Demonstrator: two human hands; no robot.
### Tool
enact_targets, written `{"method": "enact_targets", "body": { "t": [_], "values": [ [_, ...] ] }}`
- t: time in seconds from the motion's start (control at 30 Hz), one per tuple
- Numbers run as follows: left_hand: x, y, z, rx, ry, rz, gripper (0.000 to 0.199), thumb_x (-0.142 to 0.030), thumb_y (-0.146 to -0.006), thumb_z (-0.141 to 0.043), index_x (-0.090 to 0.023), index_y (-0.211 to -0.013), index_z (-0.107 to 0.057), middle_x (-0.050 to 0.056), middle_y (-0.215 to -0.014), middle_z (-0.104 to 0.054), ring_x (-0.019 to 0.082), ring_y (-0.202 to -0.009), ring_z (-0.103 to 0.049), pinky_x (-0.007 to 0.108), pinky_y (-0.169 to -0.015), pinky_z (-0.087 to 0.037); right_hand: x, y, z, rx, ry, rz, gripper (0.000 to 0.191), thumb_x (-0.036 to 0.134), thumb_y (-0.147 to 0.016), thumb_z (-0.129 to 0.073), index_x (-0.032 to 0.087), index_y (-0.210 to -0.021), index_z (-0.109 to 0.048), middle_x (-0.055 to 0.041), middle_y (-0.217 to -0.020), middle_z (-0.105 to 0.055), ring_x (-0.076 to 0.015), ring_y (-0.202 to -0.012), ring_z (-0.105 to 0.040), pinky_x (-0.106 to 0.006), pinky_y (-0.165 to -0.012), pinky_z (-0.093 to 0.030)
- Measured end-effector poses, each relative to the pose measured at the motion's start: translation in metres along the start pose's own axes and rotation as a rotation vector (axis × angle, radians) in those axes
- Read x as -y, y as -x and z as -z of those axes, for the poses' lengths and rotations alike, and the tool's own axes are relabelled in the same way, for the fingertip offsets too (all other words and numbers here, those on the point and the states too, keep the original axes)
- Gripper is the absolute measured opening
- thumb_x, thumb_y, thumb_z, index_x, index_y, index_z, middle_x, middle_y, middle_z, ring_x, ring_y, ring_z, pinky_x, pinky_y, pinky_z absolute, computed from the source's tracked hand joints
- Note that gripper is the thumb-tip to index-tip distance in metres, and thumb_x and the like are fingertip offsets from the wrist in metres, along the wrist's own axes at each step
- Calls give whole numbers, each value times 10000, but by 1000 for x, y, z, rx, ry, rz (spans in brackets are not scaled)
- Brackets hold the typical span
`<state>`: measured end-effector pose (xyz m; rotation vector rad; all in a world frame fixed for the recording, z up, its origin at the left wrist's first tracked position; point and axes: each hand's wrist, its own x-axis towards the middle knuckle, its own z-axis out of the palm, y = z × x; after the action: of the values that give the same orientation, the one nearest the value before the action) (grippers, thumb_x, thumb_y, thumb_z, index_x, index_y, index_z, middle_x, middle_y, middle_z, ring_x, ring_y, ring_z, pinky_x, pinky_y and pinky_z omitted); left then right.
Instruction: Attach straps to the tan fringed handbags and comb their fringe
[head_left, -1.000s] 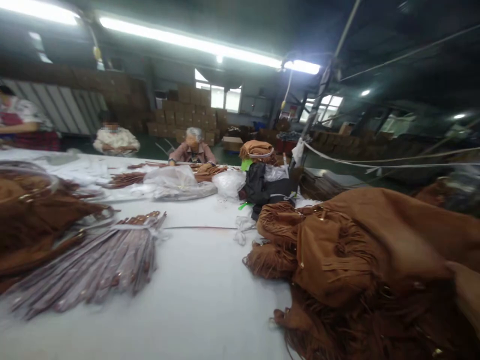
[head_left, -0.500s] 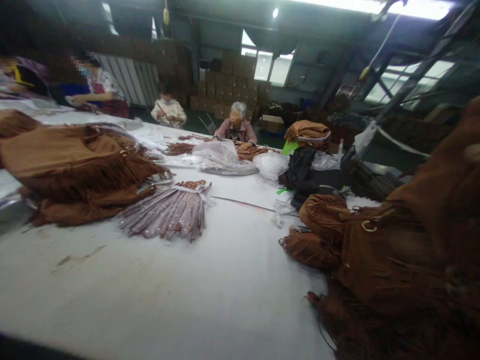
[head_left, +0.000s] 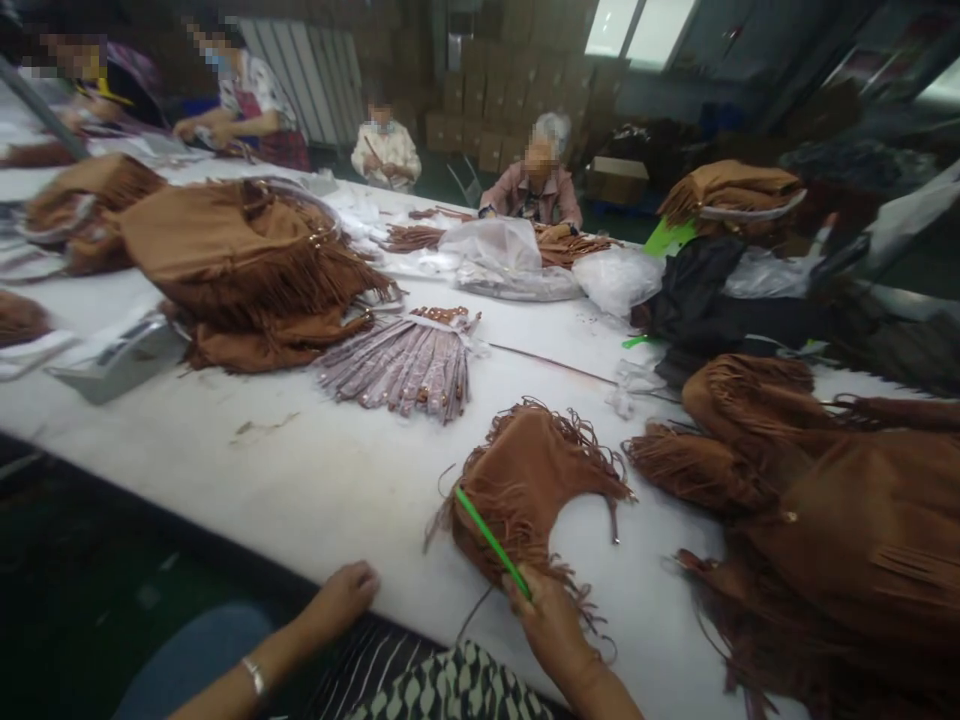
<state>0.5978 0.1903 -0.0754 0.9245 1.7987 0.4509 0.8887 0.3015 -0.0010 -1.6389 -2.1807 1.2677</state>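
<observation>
My right hand (head_left: 553, 625) is closed around the end of a slim bright-green stick (head_left: 491, 545), whose other end points up and to the left over a brown fringed bag (head_left: 521, 465). The bag lies flat on the white table, with a curved opening on its right side. At the table's front edge is my left hand (head_left: 343, 603), with a bracelet on its wrist; its fingers are curled together and nothing shows in them. Beyond the bag lies a fanned bundle of wrapped brown straps (head_left: 405, 360).
Brown fringed bags (head_left: 225, 250) are piled at the left by a grey tray (head_left: 120, 355). More fringed bags (head_left: 840, 520) fill the right. Black cloth (head_left: 697, 300) and clear plastic bags (head_left: 619, 280) lie farther back. Several people sit or stand across the table (head_left: 247, 480).
The view has swung right and down. Both my hands have come into view, the right with the green stick. A brown fringed bag now lies on the table in front of me.
</observation>
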Motion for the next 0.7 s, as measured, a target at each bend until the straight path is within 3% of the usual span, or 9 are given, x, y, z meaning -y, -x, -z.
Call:
{"method": "enact_targets", "body": {
  "t": [0.1,0.17,0.3,0.4,0.47,0.57,0.63,0.7],
  "values": [
    [-14,-18,0,-40,27,-48,345,-512,-694,-496,-182,-598,-471,-11,-546,-469,143,-534,-456,266,-528,-390,-26,16,1,-98,-248,-213,474,565,-840,-349,169,-690,-560,-8,-512,-541,-133,-411,-473,-251,-434,-370],
    [-24,-28,-4,-50,43,-87,336,-493,-728,-467,-173,-631,-504,-2,-551,-485,150,-551,-483,267,-542,-416,-44,27,10,-225,-379,-366,520,630,-794,-359,152,-746,-558,9,-505,-512,-106,-342,-385,-234,-359,-295],
    [-45,-43,-15,-103,50,-147,320,-418,-802,-388,-155,-704,-542,28,-605,-547,165,-584,-547,278,-568,-464,-71,46,30,-504,-546,-551,610,706,-659,-483,130,-848,-554,20,-558,-514,-78,-364,-356,-207,-358,-259],
    [-68,-45,-25,-223,14,-216,318,-370,-847,-350,-146,-813,-572,75,-755,-613,197,-742,-600,339,-722,-500,-85,46,42,-571,-592,-588,630,669,-600,-580,106,-882,-579,36,-534,-493,-73,-369,-349,-199,-363,-245],
    [-90,-44,-33,-294,-24,-298,310,-349,-851,-394,-143,-978,-589,114,-988,-629,230,-984,-576,397,-918,-444,-93,35,46,-558,-589,-572,593,627,-593,-616,92,-850,-605,37,-502,-484,-74,-366,-343,-201,-364,-240],
    [-131,-47,-52,-249,-172,-542,487,-288,-773,-562,-196,-1248,-511,96,-1370,-457,273,-1330,-311,455,-1112,-231,-101,-3,50,-532,-538,-507,519,583,-605,-618,95,-784,-630,8,-502,-528,-84,-369,-347,-221,-372,-265],
    [-154,-53,-70,-135,-290,-696,636,-247,-703,-654,-231,-1311,-468,82,-1441,-382,324,-1388,-175,536,-1126,-116,-103,-35,57,-516,-482,-445,486,572,-627,-593,106,-755,-646,-22,-542,-574,-104,-388,-382,-245,-398,-310],
    [-166,-58,-87,-51,-320,-741,601,-224,-664,-698,-221,-1241,-531,105,-1363,-472,356,-1357,-239,589,-1108,-78,-104,-65,70,-515,-407,-372,443,550,-636,-584,124,-729,-659,-44,-593,-605,-135,-453,-445,-264,-455,-356]
  ]
}}
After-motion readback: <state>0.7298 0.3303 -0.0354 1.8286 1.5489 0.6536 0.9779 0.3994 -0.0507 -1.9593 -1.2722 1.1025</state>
